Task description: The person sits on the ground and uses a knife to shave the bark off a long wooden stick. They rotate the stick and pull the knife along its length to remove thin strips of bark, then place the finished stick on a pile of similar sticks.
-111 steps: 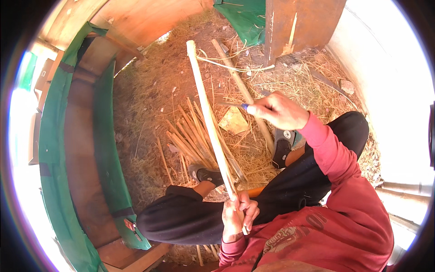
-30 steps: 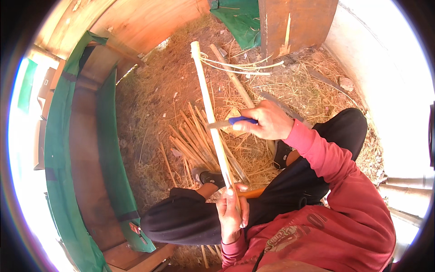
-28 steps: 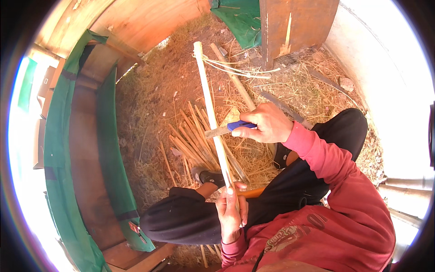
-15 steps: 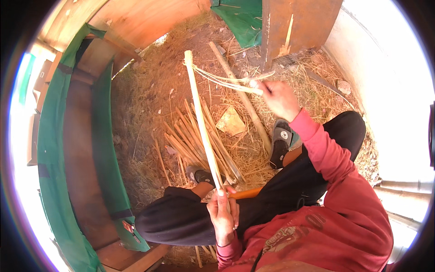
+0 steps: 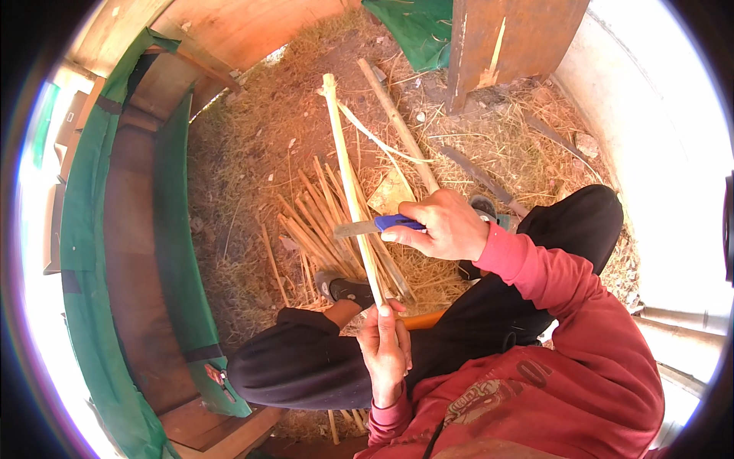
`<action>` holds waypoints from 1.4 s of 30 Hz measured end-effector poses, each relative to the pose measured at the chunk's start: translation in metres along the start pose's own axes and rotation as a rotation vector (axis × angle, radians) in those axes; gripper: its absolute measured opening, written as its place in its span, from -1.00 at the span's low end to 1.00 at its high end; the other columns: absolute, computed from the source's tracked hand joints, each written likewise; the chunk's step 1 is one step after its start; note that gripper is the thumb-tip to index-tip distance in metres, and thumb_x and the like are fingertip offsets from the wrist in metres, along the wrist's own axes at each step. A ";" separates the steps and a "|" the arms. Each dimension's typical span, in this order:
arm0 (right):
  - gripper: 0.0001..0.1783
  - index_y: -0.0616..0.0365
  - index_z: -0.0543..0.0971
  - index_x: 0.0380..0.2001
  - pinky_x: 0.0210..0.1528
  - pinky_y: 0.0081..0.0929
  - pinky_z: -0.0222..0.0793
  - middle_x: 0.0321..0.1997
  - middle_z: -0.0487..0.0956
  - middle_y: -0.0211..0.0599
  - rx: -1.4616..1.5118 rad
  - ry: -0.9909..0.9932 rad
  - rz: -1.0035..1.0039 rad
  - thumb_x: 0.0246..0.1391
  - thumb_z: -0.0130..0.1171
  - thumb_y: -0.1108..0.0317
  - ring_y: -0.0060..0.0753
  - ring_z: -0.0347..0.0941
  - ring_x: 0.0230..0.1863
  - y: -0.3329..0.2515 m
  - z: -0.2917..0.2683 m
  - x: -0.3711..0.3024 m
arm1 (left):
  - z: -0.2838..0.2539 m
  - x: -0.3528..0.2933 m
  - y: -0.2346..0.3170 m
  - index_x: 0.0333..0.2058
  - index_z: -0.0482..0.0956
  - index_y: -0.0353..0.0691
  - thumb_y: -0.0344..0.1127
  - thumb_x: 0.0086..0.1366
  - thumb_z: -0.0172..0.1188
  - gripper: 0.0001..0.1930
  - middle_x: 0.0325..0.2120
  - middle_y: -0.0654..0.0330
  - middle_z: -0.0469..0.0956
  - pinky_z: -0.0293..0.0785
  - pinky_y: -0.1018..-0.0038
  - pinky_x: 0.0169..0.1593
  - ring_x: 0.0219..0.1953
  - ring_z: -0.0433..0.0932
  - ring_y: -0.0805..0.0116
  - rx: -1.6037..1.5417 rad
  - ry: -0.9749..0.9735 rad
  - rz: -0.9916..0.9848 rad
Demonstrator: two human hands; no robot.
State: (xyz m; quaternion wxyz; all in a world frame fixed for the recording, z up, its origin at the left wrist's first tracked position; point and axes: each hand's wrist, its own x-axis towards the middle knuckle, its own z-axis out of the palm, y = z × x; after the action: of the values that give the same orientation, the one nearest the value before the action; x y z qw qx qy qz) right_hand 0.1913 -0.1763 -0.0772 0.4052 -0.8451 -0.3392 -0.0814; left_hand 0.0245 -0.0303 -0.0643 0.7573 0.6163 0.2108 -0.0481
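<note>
My left hand (image 5: 386, 348) is closed around the lower end of a long pale wooden stick (image 5: 345, 157), which slants up and away from me. Thin peeled strips (image 5: 382, 145) hang off the stick near its far end. In my right hand (image 5: 451, 226) is a knife (image 5: 358, 229) with a blue handle, its blade lying across the middle of the stick. An orange rod-like thing (image 5: 423, 320) shows beside my left hand, partly hidden by it and my leg.
A pile of split wooden sticks (image 5: 313, 229) lies beyond my feet on straw-strewn ground. Near it are a thick pole (image 5: 397, 115), a pale flat block (image 5: 390, 193) and a dark blade-like piece (image 5: 478, 174). Green-draped boards (image 5: 172, 229) stand left; a pale wall (image 5: 650, 153) rises right.
My right hand has let go of the peeled strips and come nearer; the blue-handled knife now shows in it, across the stick. The stick's far end has shifted slightly right.
</note>
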 end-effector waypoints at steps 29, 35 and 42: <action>-0.30 0.16 0.61 -0.52 -0.65 -0.26 0.25 -0.82 0.33 -0.26 -0.247 -0.213 0.457 0.19 -0.12 -0.29 -0.30 0.23 -0.80 0.103 0.020 -0.001 | -0.005 -0.008 0.000 -0.28 0.41 -0.34 -0.07 0.49 -0.21 -0.59 -0.92 0.34 0.09 -0.09 0.62 -0.87 -0.95 -0.02 0.58 -0.166 -0.027 -0.067; -0.24 0.21 0.45 -0.71 -0.58 -0.34 0.18 -0.79 0.18 -0.44 0.372 -0.504 0.325 0.22 -0.14 -0.30 -0.51 0.16 -0.75 0.050 -0.014 0.006 | -0.002 0.001 -0.001 -0.27 0.41 -0.31 -0.08 0.49 -0.22 -0.62 -0.93 0.32 0.11 -0.08 0.62 -0.87 -0.95 -0.01 0.57 -0.205 -0.042 -0.011; -0.42 0.14 0.64 -0.54 -0.56 -0.20 0.28 -0.78 0.42 -0.15 0.149 -0.173 0.030 0.11 0.08 -0.21 -0.05 0.40 -0.70 0.016 -0.009 0.005 | 0.003 0.004 -0.003 -0.35 0.31 -0.17 -0.14 0.47 -0.14 -0.74 -0.90 0.32 0.17 -0.06 0.65 -0.86 -0.94 0.03 0.59 -0.166 0.001 -0.011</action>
State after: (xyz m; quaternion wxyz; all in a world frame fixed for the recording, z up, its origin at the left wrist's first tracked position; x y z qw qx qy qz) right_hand 0.2061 -0.1875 -0.0793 0.4371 -0.8215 -0.3654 0.0235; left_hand 0.0281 -0.0330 -0.0687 0.8054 0.5503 0.2177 -0.0342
